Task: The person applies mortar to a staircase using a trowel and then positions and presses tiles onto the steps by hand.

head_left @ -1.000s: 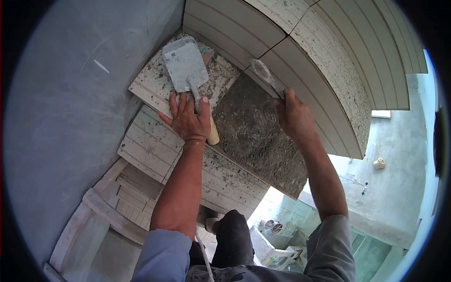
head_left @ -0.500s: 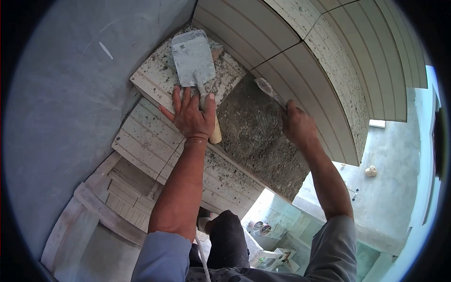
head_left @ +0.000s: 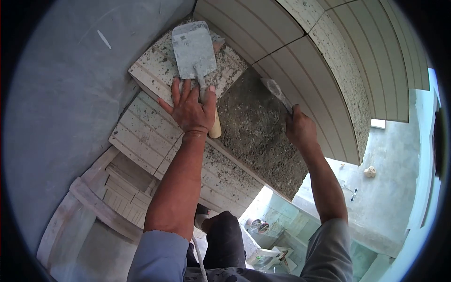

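While the left hand lies flat with spread fingers, pinning a trowel against speckled tiles, the right hand has its grip clamped on a scraper, whose blade rests on the mortar patch beside ribbed wall tiles.

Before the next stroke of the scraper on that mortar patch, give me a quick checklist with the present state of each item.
1. Right hand has a closed grip on the scraper: ok.
2. Scraper blade lies at the upper edge of the bare mortar patch, by the tile joint: ok.
3. Left hand lies flat, pinning the trowel against the spattered tile: ok.
4. Trowel handle is gripped: not ok, the fingers are spread over it.
5. Surrounding tiles clean: not ok, mortar specks on several.
6. Footing on the boards below: cannot tell.
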The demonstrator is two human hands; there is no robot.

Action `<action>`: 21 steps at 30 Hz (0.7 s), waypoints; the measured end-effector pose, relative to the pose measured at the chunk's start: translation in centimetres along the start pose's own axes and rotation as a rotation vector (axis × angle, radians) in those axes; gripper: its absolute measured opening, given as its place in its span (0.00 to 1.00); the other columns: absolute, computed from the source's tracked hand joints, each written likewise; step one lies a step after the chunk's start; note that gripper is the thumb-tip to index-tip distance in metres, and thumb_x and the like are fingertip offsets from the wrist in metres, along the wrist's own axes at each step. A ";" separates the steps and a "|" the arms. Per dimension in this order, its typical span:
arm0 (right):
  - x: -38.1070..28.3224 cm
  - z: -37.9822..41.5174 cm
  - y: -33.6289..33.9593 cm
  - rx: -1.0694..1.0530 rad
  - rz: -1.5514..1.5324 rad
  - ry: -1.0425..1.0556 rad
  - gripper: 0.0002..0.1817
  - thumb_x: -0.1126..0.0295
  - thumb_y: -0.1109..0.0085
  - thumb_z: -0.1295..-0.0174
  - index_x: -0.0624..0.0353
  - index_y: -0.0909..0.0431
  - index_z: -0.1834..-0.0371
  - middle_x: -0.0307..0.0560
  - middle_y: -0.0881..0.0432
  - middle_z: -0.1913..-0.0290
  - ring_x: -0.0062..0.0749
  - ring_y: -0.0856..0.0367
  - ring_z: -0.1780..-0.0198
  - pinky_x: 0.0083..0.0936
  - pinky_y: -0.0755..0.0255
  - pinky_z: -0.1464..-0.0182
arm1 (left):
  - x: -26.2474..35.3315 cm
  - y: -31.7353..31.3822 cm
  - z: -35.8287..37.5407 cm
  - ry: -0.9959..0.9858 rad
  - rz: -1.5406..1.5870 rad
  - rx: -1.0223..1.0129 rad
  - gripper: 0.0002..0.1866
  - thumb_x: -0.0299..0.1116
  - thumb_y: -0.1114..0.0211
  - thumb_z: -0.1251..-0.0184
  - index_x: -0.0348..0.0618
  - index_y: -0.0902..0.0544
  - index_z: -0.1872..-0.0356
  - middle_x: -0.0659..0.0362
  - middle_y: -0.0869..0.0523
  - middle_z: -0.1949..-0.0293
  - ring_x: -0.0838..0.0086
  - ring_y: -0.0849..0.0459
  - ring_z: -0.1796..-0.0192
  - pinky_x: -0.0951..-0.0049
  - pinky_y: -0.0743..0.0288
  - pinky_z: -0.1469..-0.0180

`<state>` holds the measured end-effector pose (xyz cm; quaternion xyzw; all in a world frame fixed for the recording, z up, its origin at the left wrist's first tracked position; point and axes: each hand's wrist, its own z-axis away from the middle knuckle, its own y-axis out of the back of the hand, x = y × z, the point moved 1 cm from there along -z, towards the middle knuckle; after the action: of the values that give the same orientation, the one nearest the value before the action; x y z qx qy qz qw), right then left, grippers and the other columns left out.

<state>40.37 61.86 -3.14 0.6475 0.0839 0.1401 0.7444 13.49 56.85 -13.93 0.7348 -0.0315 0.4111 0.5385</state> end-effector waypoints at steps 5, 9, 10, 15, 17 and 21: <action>0.8 1.2 -0.2 0.079 -0.092 -0.064 0.15 0.62 0.43 0.34 0.61 0.35 0.56 0.64 0.18 0.66 0.63 0.17 0.64 0.51 0.24 0.63 | -0.6 -0.8 0.4 -0.018 0.014 0.075 0.30 0.63 0.49 0.33 0.50 0.12 0.50 0.58 0.23 0.34 0.60 0.44 0.22 0.31 0.80 0.28; 1.5 1.1 -1.0 0.026 0.024 0.015 0.15 0.63 0.42 0.34 0.61 0.35 0.56 0.64 0.18 0.67 0.63 0.17 0.65 0.51 0.25 0.65 | 0.0 -0.6 -0.4 -0.023 0.074 0.129 0.31 0.63 0.49 0.33 0.49 0.12 0.52 0.57 0.23 0.34 0.61 0.44 0.22 0.32 0.79 0.28; 1.2 1.9 -0.8 0.089 -0.024 -0.008 0.15 0.64 0.42 0.34 0.61 0.35 0.56 0.63 0.19 0.67 0.63 0.17 0.65 0.51 0.25 0.65 | -0.2 -0.7 0.1 -0.025 0.064 0.125 0.31 0.63 0.50 0.33 0.48 0.12 0.52 0.57 0.23 0.34 0.61 0.45 0.22 0.31 0.79 0.27; 2.1 1.7 -0.8 0.028 -0.007 -0.005 0.15 0.63 0.41 0.35 0.61 0.34 0.57 0.63 0.19 0.68 0.63 0.18 0.65 0.51 0.25 0.65 | -0.1 -0.5 0.1 -0.022 0.030 0.074 0.31 0.63 0.50 0.33 0.49 0.12 0.52 0.57 0.24 0.33 0.61 0.45 0.22 0.32 0.79 0.27; 1.1 1.9 0.1 0.069 -0.050 -0.053 0.15 0.63 0.41 0.35 0.61 0.33 0.58 0.63 0.19 0.68 0.63 0.18 0.66 0.51 0.25 0.65 | -0.3 -0.7 0.2 -0.009 0.035 0.073 0.31 0.63 0.50 0.33 0.49 0.12 0.52 0.57 0.24 0.33 0.61 0.45 0.22 0.32 0.79 0.27; 2.9 2.7 -0.8 0.100 -0.067 -0.048 0.15 0.64 0.41 0.35 0.62 0.33 0.56 0.63 0.19 0.68 0.63 0.18 0.66 0.51 0.25 0.65 | -0.2 -0.2 0.3 0.013 -0.041 0.007 0.33 0.64 0.54 0.31 0.51 0.15 0.44 0.61 0.26 0.31 0.63 0.46 0.22 0.35 0.80 0.27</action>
<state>43.97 60.17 -3.38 0.6838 0.0946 0.0954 0.7172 13.58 56.61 -14.25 0.7346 -0.0114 0.4048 0.5444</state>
